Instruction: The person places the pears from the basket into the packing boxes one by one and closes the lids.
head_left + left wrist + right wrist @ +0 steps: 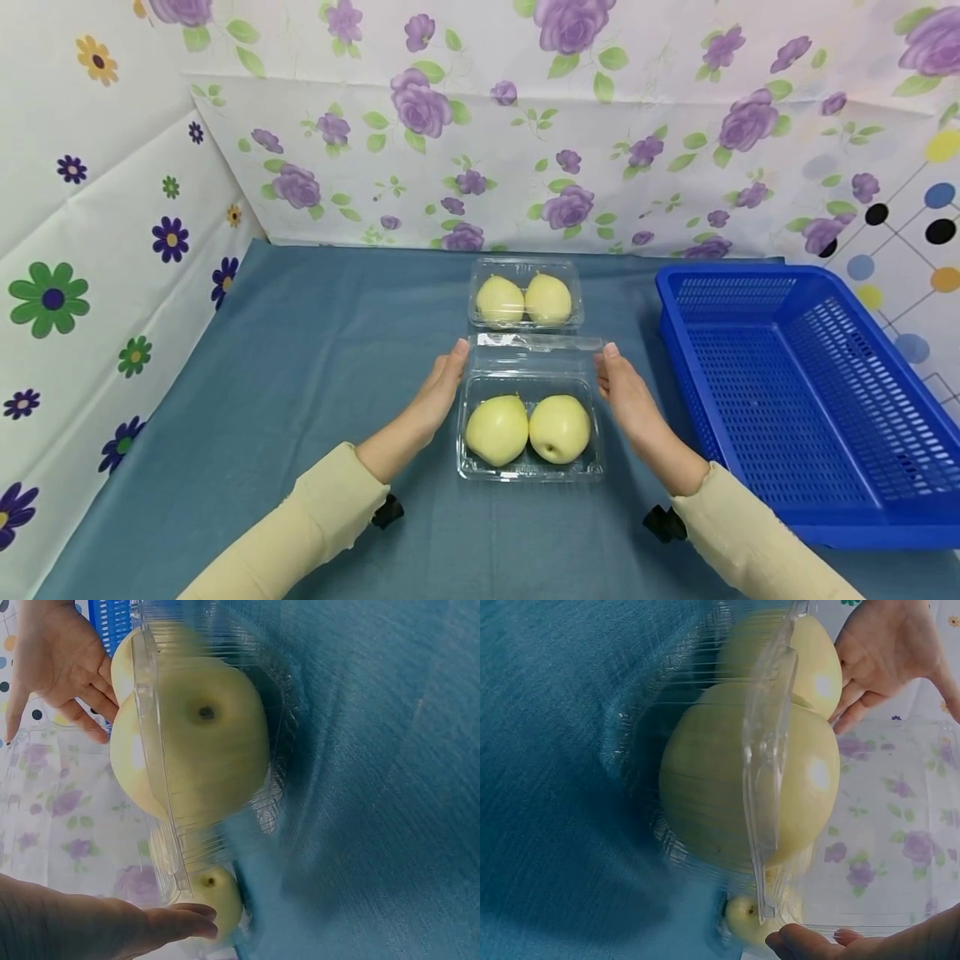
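Note:
A clear plastic clamshell box (480, 477) lies in front of me with its lid (536, 342) raised upright at the far side. Two pale yellow-green pears (497, 430) sit side by side in its base. My left hand (435, 396) is at the lid's left edge, fingers nearly straight and palm turned inward. Mirroring it, my right hand (630, 404) has its fingertips right at the lid's right edge. Both wrist views show the fruit bulging above the base's rim (761, 772), and the opposite hand (64, 656) spread with extended fingers.
Just behind stands a second clear box (577, 319) with two similar pears, its lid down. A blue plastic basket (678, 367) is at the right on the blue-grey tablecloth (337, 333). Flower-patterned sheets (300, 108) line the back and left sides.

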`<state>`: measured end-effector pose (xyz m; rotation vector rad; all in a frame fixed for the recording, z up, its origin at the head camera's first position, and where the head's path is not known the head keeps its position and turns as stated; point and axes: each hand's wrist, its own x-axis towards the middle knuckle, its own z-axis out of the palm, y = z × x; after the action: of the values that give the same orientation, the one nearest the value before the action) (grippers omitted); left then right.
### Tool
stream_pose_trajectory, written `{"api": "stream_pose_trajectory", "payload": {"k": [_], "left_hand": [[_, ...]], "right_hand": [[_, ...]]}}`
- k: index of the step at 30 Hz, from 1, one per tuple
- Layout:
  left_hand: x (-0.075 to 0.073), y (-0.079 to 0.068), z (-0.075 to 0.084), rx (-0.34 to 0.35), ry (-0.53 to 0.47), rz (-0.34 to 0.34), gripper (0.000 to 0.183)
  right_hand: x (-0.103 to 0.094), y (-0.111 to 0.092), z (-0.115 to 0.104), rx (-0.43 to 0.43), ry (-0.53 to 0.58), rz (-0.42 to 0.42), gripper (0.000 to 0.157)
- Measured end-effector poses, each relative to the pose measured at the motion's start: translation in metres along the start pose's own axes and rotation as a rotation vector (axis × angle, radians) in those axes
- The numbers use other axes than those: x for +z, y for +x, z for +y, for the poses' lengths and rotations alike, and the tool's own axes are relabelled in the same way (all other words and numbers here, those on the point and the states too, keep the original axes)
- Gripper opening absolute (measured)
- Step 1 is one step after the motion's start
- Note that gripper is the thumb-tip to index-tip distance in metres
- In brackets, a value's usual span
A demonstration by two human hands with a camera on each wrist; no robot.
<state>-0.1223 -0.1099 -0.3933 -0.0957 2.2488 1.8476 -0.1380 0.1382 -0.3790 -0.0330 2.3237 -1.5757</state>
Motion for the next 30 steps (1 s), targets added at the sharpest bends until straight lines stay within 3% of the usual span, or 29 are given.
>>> {"api": "stream_pose_trajectory", "payload": {"k": [16, 30], "left_hand": [[0.000, 0.003, -0.004, 0.013, -0.002, -0.006, 0.100], [-0.008, -0.008, -0.008, -0.043, -0.016, -0.099, 0.086]], "right_hand": [[0.000, -0.004, 0.005, -0.026, 0.011, 0.017, 0.080], [0.001, -0.010, 0.008, 0.037, 0.051, 0.004, 0.079]]}}
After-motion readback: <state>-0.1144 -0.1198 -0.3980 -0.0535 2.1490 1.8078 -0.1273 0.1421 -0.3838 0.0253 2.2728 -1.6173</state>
